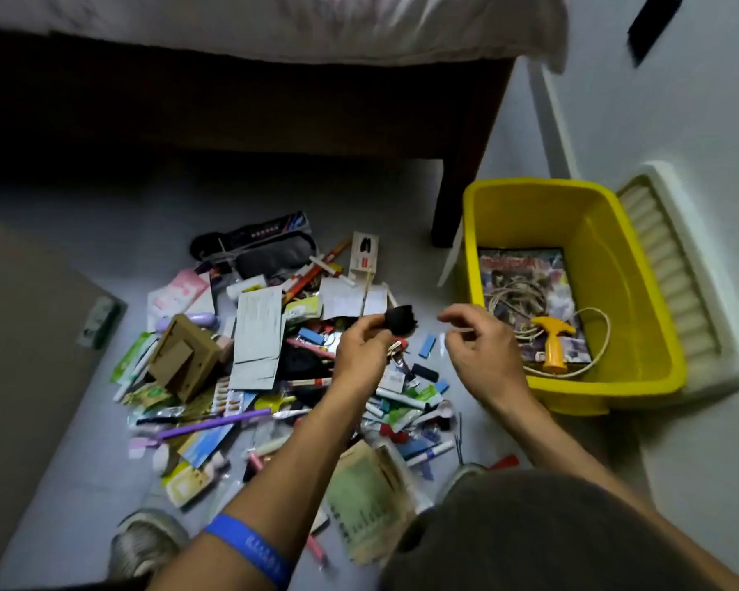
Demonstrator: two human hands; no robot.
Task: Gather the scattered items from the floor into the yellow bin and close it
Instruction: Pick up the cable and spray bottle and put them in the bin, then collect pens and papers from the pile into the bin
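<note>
A pile of scattered items (257,364) covers the floor: papers, pens, packets, a cardboard box (184,360). My left hand (361,349) is raised over the pile, shut on a small black object (399,321). My right hand (476,341) hovers between the pile and the yellow bin (640,300), fingers pinched on a thin pale strip (459,330). The bin stands open at the right and holds a magazine (525,270), a coiled cord (521,300) and a yellow handled tool (551,339). Its white lid (675,266) leans behind it.
A dark wooden bed frame (231,104) and its leg (457,185) stand behind the pile, with the wall at right. A brown board (26,334) lies at left. My shoes (146,543) and knee (551,535) are at the bottom edge.
</note>
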